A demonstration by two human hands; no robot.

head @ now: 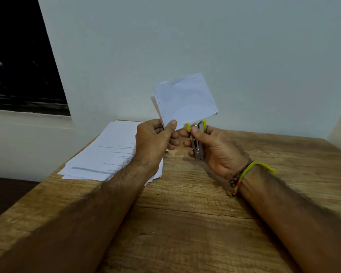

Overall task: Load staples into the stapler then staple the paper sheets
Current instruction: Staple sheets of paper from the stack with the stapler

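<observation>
Up above the wooden table [205, 203], the left hand [156, 142] pinches small white stapled sheets [185, 99] while the right hand [211, 148] grips a yellow-and-metal stapler [197, 142].

A: It's dim, with a flat greenish-grey cast on the wall [205, 36]. No glare anywhere.

B: Where does the light fall?

A: The far surface [283, 154] is lit best. The near forearms go very dark, and shade pools toward the lower left corner.

B: Sharpness?

A: Soft overall. The small paper [185, 99] is smeared at its top edge, and print on the sheets [110, 152] can't be read. The window [18, 56] is almost black.

B: Distortion?

A: Wide-angle: the window frame leans and the surface edges splay outward.
</observation>
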